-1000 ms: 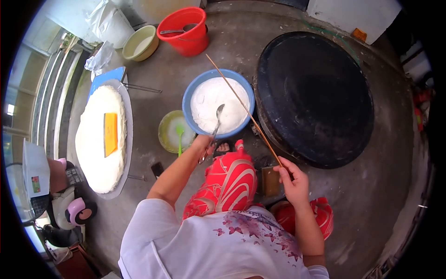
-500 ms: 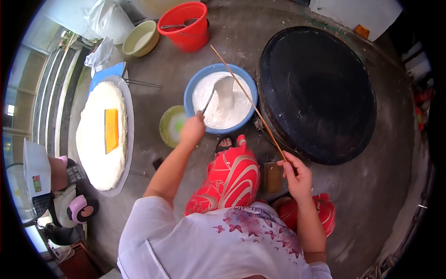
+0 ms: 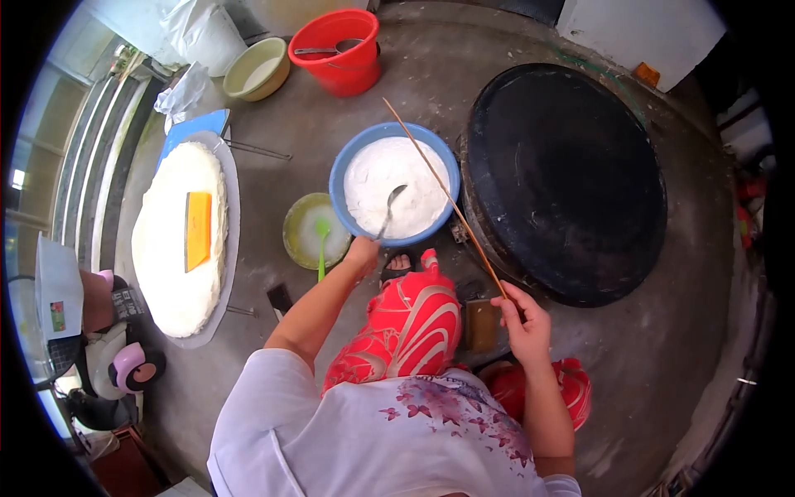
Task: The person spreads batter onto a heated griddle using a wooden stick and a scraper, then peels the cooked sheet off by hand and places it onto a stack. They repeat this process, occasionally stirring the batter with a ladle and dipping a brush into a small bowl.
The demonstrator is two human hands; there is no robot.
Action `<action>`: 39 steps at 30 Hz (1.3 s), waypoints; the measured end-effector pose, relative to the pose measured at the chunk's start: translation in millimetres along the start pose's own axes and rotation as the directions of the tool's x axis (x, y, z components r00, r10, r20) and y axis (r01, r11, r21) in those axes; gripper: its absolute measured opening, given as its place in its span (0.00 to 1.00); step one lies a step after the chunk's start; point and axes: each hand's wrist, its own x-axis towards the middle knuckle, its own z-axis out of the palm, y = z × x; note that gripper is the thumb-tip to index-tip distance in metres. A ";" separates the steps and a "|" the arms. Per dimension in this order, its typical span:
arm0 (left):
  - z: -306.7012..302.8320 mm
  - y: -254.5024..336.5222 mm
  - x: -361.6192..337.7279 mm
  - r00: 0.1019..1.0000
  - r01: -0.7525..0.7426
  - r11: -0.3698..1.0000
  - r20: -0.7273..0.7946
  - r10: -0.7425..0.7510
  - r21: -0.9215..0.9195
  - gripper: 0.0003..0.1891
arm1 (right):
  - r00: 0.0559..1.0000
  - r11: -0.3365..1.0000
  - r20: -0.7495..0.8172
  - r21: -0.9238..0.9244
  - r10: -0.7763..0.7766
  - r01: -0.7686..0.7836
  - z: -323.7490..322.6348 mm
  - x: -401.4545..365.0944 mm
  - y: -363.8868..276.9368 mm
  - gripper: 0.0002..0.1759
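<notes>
My left hand [image 3: 362, 255] is closed round the handle of a metal ladle [image 3: 387, 219]. The ladle's bowl is partly sunk in thick white batter [image 3: 373, 170], which fills a blue basin [image 3: 339, 184]. Between the fingers of my right hand [image 3: 527, 325] is the lower end of a thin wooden stick [image 3: 464, 217]. That stick slants up and left, passing over the basin's right side. A large round black griddle [image 3: 567, 182] stands just right of the basin. Left of the basin, a yellow-green bowl [image 3: 288, 240] contains whitish liquid and a green spoon [image 3: 322, 248].
At the left, a stack of pale round sheets [image 3: 178, 290] carries a yellow scraper [image 3: 198, 228]. Farther back are a red bucket [image 3: 344, 74] with a ladle inside and an olive basin [image 3: 277, 79]. A brownish block [image 3: 480, 325] lies near my feet.
The ladle's bowl has dropped into the batter, where before it was raised with batter pouring off it. My left hand has moved lower and slightly right. The stick stays in my right hand.
</notes>
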 end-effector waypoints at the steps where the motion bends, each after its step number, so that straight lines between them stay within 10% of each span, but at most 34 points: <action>1: 1.9 11.4 -2.8 0.951 0.278 0.873 0.244 -0.191 -0.400 0.13 | 1.000 1.000 -0.004 -0.008 -0.003 0.003 -0.4 1.1 -1.2 0.16; 2: -2.7 12.2 -2.0 0.951 0.277 0.873 0.248 -0.188 -0.401 0.13 | 1.000 1.000 -0.007 -0.012 -0.004 0.004 -0.7 1.0 -1.6 0.16; 4: -19.7 15.5 -5.1 0.675 0.717 0.321 0.731 -0.099 -0.618 0.11 | 1.000 0.999 -0.003 0.038 -0.013 0.013 -0.8 2.6 -1.4 0.16; 8: -49.5 13.0 -36.8 0.650 0.724 0.208 0.751 0.112 -0.658 0.15 | 1.000 0.997 -0.015 0.074 -0.013 0.014 -2.0 5.3 1.3 0.16; 24: -148.0 63.4 -166.0 0.924 0.040 0.473 0.213 0.317 -0.880 0.16 | 0.995 0.983 -0.090 0.184 0.029 -0.012 -30.7 -3.5 -29.4 0.22; 39: -149.5 77.9 -173.0 0.909 0.092 0.425 0.250 0.332 -0.900 0.15 | 0.971 0.996 -0.235 0.085 0.040 -0.020 -70.2 -25.3 -30.7 0.16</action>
